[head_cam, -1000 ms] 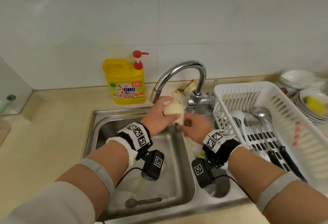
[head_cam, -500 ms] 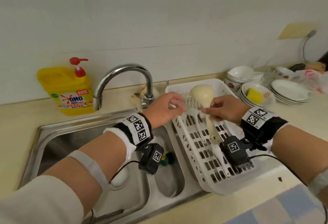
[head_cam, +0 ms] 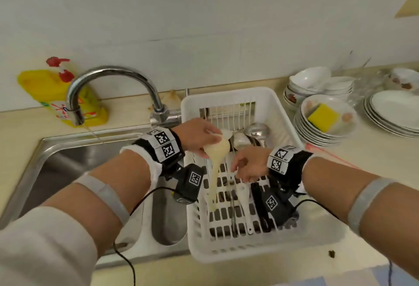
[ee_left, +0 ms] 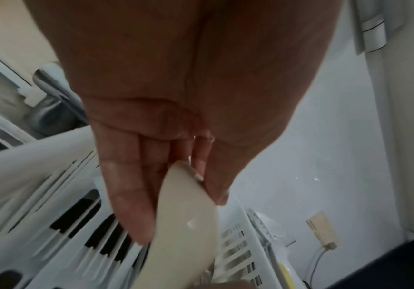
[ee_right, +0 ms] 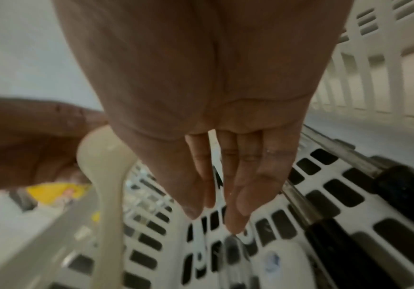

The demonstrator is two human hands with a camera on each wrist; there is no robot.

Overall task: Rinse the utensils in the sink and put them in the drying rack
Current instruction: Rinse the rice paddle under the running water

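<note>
1 cream plastic ladle (head_cam: pixel 216 160) with a smooth round bowl and a long thin handle hangs over the white slotted plastic drying rack (head_cam: pixel 229 253). Left hand (head_cam: pixel 197 137) pinches its bowl, handle end reaching down to the rack floor. Right hand (head_cam: pixel 248 164) hovers just beside, fingers (ee_right: pixel 238 185) straight, holding nothing. Steel ladles (head_cam: pixel 257 130) lie in the rack; the steel sink (head_cam: pixel 52 152) sits left.

Two bare forearms. Cream sleeve (head_cam: pixel 43 249) pushed up on left arm. Grey band (head_cam: pixel 108 197) on each forearm. Black wrist straps with white square-code tags (head_cam: pixel 162 143). Black camera box (head_cam: pixel 189 183) under each wrist; black cables (head_cam: pixel 127 260) trailing.
</note>
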